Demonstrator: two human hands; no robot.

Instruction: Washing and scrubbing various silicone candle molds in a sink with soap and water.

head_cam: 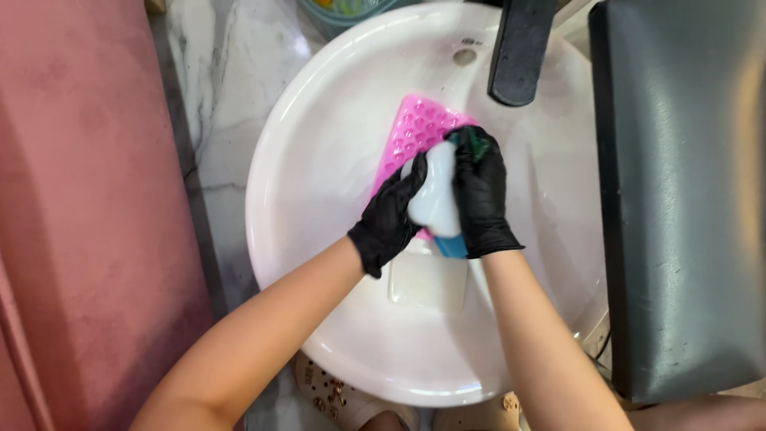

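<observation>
Pink wall [88, 207] was seen at the far left, with a marble floor [223, 104] beside it and a round white basin [319, 160] filling the middle. Over the basin, a white bottle [435, 195] was held between both gloved hands, its long axis running away from the body, blue end nearest. The left hand [389, 219] was curled against the bottle's left side; the right hand [483, 195] was closed round its right side and top. A pink dimpled mat [415, 132] lay just beyond and beneath, under a black tap [520, 48]. A dark cabinet [678, 199] stood at the right.
</observation>
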